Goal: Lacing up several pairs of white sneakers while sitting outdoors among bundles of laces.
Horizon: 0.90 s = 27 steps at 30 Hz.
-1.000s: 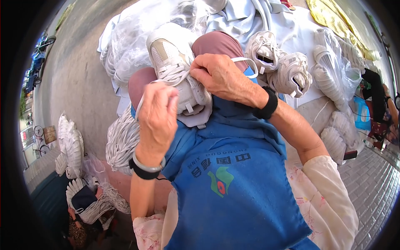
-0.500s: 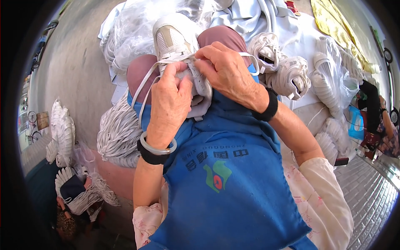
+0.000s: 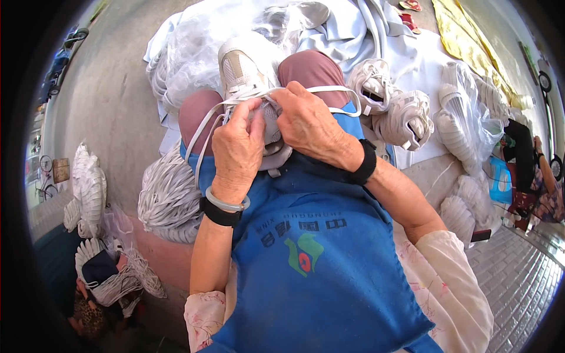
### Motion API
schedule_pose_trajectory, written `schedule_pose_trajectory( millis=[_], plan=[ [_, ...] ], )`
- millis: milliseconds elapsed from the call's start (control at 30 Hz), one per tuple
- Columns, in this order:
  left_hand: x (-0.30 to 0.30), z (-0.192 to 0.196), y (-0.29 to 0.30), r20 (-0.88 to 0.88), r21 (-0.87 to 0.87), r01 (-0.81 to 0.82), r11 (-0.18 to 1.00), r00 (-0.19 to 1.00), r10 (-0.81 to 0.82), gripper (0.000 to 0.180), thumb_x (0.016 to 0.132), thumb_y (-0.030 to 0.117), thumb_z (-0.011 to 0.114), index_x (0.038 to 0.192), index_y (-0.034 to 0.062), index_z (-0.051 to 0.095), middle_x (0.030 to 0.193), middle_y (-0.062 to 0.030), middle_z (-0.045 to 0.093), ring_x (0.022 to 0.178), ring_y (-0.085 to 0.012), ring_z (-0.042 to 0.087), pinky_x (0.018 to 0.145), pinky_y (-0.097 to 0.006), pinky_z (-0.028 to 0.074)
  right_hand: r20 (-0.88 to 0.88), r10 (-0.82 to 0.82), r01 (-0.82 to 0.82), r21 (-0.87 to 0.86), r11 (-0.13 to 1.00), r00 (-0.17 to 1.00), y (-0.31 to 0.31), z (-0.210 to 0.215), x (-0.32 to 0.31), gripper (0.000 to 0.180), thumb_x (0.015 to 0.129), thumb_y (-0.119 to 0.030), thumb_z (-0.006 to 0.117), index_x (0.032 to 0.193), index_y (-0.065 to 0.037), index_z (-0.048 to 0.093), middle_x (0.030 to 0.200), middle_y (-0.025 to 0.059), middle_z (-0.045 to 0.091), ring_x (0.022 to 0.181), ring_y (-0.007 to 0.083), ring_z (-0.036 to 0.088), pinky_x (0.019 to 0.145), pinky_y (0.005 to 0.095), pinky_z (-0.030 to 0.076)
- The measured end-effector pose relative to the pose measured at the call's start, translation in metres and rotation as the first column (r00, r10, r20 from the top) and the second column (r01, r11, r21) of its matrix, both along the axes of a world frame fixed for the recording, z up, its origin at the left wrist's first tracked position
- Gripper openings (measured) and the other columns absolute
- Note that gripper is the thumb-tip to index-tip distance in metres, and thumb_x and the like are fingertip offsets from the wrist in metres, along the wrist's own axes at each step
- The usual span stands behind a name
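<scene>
A white and beige sneaker (image 3: 236, 69) rests on my lap between my knees, its toe pointing away from me. My left hand (image 3: 236, 147) is at the left of the shoe's opening, thumb and forefinger pinched on a flat white shoelace (image 3: 338, 89) at the eyelets. From the right, my right hand (image 3: 315, 128) bends over the lacing, its curled fingers closed on the lace too. Loose lace loops hang out on both sides, over my knees. My fingers hide part of the tongue and eyelets.
Two laced sneakers (image 3: 405, 120) lie right of my knee on pale sheeting. A bundle of white laces (image 3: 169, 197) sits by my left thigh. Clear plastic bags (image 3: 194, 70) lie ahead. Stacked white shoe parts (image 3: 456, 117) stand at the right, near another person (image 3: 547, 182).
Both hands have drawn slightly closer together over the lacing. The lace loop on the right now reaches further out, and my left fingers have shifted up toward the eyelets.
</scene>
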<state>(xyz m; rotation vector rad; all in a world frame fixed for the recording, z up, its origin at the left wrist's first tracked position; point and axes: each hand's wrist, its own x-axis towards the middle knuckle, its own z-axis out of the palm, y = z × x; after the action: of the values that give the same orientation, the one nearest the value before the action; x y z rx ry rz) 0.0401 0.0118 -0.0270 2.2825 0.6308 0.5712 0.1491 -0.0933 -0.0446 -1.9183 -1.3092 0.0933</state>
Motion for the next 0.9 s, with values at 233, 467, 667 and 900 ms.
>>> schedule_pose_trajectory(
  millis=[233,467,667,900],
  plan=[
    [0.007,0.000,-0.005,-0.069,0.101,0.022,0.995,0.997,-0.016,0.013,0.087,0.015,0.062,0.098,0.0091,0.062,0.066,-0.0166,0.063,0.062,-0.0355,0.064,0.053,-0.043,0.048,-0.063,0.066,-0.061,0.078,0.995,0.996,-0.005,0.007,0.004,0.031,0.076,0.002,0.052,0.106,0.004,0.056,0.082,0.0187,0.050,0.073,0.0332,0.053,0.065,0.0403,0.045],
    [0.001,-0.004,-0.007,0.051,0.158,-0.018,0.987,0.999,0.010,0.008,0.088,0.012,0.059,0.092,0.0055,0.057,0.068,-0.0186,0.062,0.064,-0.0389,0.063,0.053,-0.043,0.048,-0.312,-0.060,0.077,0.043,0.996,0.948,-0.023,0.024,-0.004,0.026,0.079,-0.010,0.067,0.103,0.000,0.061,0.081,0.0106,0.053,0.063,0.0185,0.056,0.058,0.0314,0.046],
    [-0.055,0.066,0.009,-0.050,-0.775,0.066,0.629,0.985,-0.165,0.009,0.092,0.009,0.055,0.087,0.0010,0.057,0.062,0.0004,0.057,0.050,-0.0045,0.049,0.045,-0.023,0.038,-0.169,0.177,-0.173,0.037,0.984,0.970,-0.049,0.036,-0.009,0.016,0.080,-0.007,0.069,0.095,-0.003,0.064,0.091,0.0094,0.060,0.069,0.0197,0.061,0.060,0.0305,0.048],
    [-0.101,0.108,0.001,0.505,-0.702,0.700,0.133,0.620,-0.600,0.010,0.090,0.011,0.060,0.092,0.0008,0.060,0.073,-0.0063,0.066,0.054,-0.0112,0.060,0.048,-0.022,0.043,0.121,0.244,-0.254,0.081,0.964,0.962,-0.023,0.051,-0.032,0.046,0.071,-0.007,0.070,0.115,-0.004,0.057,0.111,0.0105,0.055,0.098,0.0277,0.053,0.084,0.0387,0.045]
  ],
)
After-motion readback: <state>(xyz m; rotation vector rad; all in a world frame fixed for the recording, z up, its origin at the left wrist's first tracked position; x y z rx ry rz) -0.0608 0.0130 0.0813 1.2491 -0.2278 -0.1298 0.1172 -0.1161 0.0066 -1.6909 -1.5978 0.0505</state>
